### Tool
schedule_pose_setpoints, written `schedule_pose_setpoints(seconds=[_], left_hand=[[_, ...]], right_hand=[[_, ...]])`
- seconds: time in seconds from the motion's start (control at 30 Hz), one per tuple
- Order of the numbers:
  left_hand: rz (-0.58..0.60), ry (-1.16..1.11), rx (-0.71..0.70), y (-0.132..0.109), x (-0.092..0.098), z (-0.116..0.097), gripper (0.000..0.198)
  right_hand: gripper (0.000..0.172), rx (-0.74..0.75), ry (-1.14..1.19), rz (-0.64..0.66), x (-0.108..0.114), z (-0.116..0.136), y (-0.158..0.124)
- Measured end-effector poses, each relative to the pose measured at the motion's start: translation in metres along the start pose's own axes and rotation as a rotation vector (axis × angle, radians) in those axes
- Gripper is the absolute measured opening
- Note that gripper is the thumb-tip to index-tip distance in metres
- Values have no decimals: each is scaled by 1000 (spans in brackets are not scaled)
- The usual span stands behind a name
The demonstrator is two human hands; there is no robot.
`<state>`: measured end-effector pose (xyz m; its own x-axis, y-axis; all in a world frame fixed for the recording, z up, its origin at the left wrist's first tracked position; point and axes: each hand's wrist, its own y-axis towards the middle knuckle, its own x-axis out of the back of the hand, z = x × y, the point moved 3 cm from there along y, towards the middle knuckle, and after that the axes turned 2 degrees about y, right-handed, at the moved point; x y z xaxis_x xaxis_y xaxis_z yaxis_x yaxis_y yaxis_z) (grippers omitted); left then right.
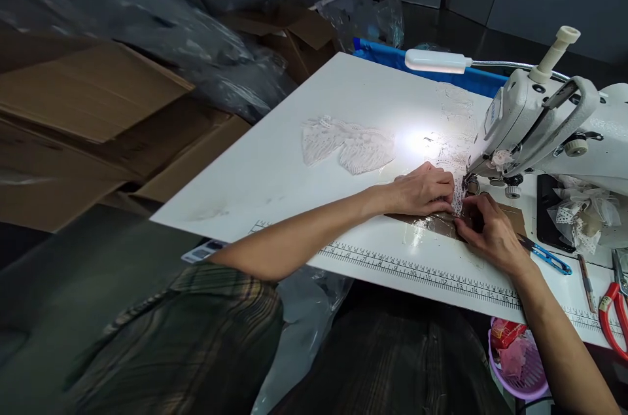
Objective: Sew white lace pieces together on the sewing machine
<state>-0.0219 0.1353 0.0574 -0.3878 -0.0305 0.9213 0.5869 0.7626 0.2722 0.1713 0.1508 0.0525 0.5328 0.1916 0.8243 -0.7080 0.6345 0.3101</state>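
White lace strip (458,198) sits in the gap between the two hands, just left of the needle area on the sewing machine (515,120). Runs roughly away from the person; near end is down at the fingertips.

Left hand (426,189): palm down, fingers bent and bunched together, tips at the lace's left edge. Can't tell from where I'm standing if they pinch it or only press it flat.

Right hand (490,232): index and thumb bent toward each other, on the right side of the lace. Thumb tip is by the near end, index a bit farther up, near the presser foot (471,186). Thumb and index look slightly apart; can't confirm a grip, contact point too small to read.

Under the hands: glossy brown patch (434,224) on the white table (275,192), lace end over it. Printed ruler scale (412,271) along the near edge, closer to the person than both hands.

More lace (454,107) lies flat beyond the hands, left of the machine head. Separate gathered lace piece (353,143) well left of that, touched by neither hand. Lamp (436,61) throws a bright spot between the two.

Right of the right hand: blue snips (552,259) near the wrist, then a slim brown tool (586,283), then red-handled scissors (611,317). Lace scraps (583,215) bunched partly over a black tray (547,218) under the machine arm.
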Motion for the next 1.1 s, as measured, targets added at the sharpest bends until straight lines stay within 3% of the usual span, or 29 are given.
schedule_pose_setpoints(seconds=[0.27,0.43,0.6,0.93,1.1], left_hand=[[-144,19,-48,0,-4,0,26],[-220,14,-92,1,-1,0,24],[-334,-29,-88,1,7,0,24],[-191,49,-171,1,-7,-7,26],[-190,111,-216,-1,-5,-7,24]], right_hand=[[26,-110,-34,-23,-3,5,6],[29,-68,39,-92,4,0,3],[36,12,-116,24,3,-2,-2],[30,121,16,119,8,3,-2],[40,-11,8,-22,6,-9,-3]])
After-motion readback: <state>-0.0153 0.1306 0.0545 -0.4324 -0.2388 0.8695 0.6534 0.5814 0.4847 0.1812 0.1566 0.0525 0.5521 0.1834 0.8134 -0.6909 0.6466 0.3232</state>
